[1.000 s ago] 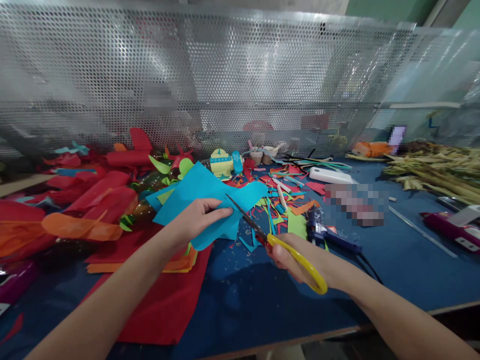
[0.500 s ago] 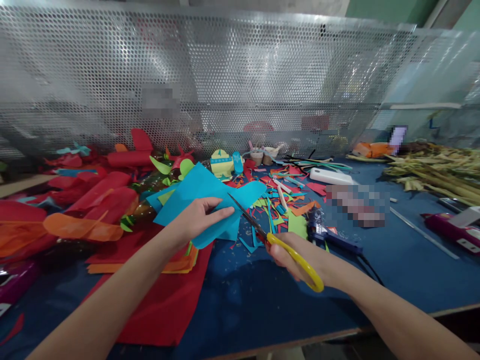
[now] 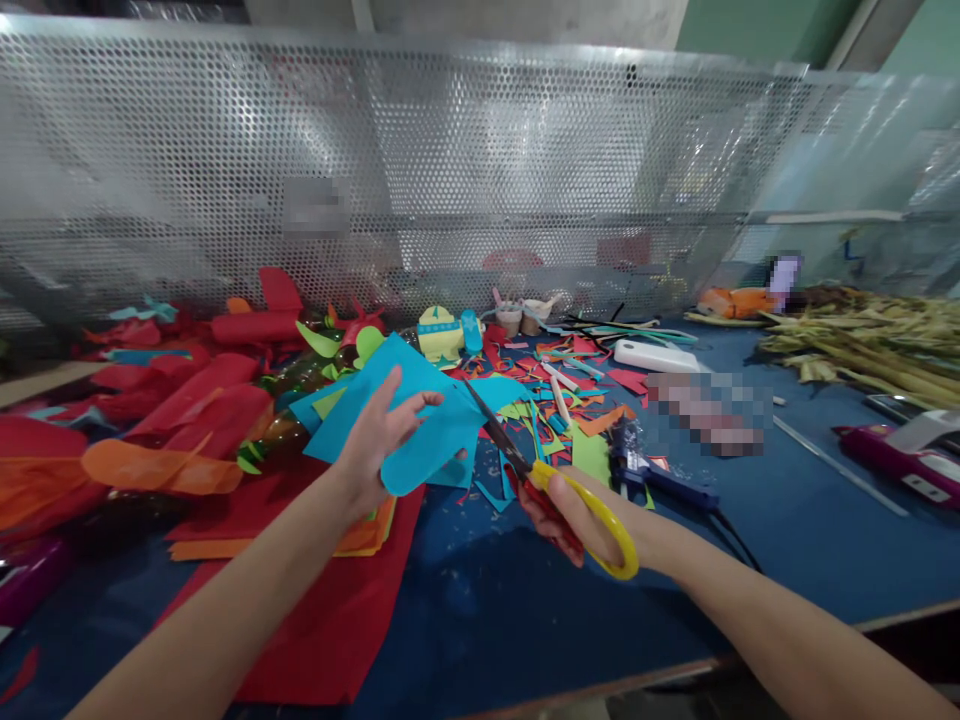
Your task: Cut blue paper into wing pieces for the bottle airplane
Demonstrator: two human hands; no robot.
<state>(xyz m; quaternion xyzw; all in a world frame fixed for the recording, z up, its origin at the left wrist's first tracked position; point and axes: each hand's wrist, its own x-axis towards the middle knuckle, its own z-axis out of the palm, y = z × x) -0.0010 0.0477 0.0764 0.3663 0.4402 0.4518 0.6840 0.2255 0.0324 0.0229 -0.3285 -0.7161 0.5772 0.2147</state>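
Note:
A bright blue sheet of paper (image 3: 427, 430), with a rounded lower corner and a strip reaching right, is in my left hand (image 3: 375, 440). The thumb and a finger are raised and spread over it, while a fingertip shows under the sheet's lower edge. My right hand (image 3: 555, 510) grips scissors (image 3: 611, 535) with a yellow and red handle. Their dark blades point up and left, the tips at the blue sheet beside the right-hand strip. How far the blades are parted is hard to see. Under my left forearm lie red sheets (image 3: 315, 630) and orange sheets (image 3: 214, 549).
Colourful paper scraps (image 3: 555, 400) litter the blue table (image 3: 480, 610). A dark blue glue gun (image 3: 667, 485) with a cord lies to the right, near a white case (image 3: 656, 356) and dried stalks (image 3: 847, 340). Red paper shapes (image 3: 202, 395) crowd the left. A perforated metal screen (image 3: 465, 150) stands behind.
My left thumb and finger have lifted off the top of the blue sheet and spread apart. The scissors have turned slightly, showing the red handle part. The view has shifted a little.

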